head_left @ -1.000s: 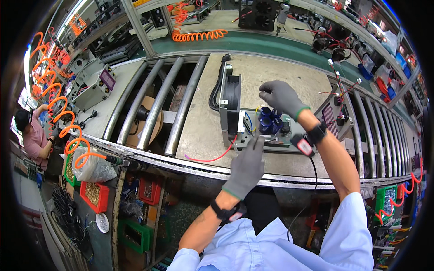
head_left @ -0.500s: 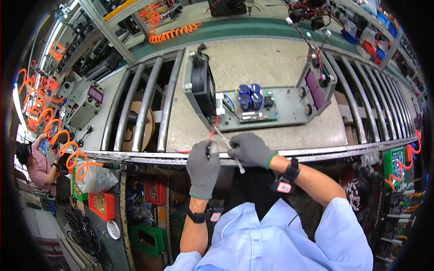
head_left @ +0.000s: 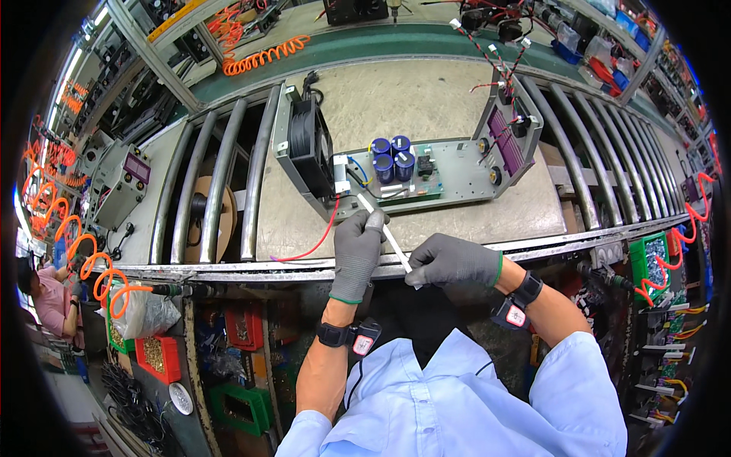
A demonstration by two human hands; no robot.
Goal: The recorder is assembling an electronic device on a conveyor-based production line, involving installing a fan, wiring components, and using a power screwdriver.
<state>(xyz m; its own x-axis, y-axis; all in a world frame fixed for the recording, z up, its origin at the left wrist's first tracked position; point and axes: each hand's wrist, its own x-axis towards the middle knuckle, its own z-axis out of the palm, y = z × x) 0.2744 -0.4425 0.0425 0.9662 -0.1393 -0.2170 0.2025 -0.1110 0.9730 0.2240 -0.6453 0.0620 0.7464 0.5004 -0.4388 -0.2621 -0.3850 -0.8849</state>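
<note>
A white-sleeved cable [head_left: 394, 245] runs down toward me from the near left of an open metal chassis [head_left: 466, 188]. My left hand [head_left: 358, 247] pinches it close to the chassis edge between thumb and fingers. Farther down, my right hand [head_left: 449, 263] grips its lower end, and the tip is mostly hidden by the fingers. Both hands wear grey gloves. Beside my left hand, a loose red wire [head_left: 329, 228] curves down to the bench edge. The chassis carries a black fan [head_left: 308, 141] at the left, a green circuit board [head_left: 428, 183] with several blue capacitors [head_left: 394, 161], and a purple grille [head_left: 506, 145] at the right.
Metal rollers [head_left: 217, 183] flank the work board [head_left: 381, 91] on the left, with more rollers [head_left: 582, 160] on the right. Orange coiled hoses [head_left: 68, 228] hang at far left. Below the bench sit a red bin [head_left: 158, 356] and a green bin [head_left: 242, 404]. Another person [head_left: 52, 293] works at far left.
The cable now stretches straight between my hands. My right hand has moved right and slightly down; my left hand has moved up along the cable. The whole view has shifted a little.
</note>
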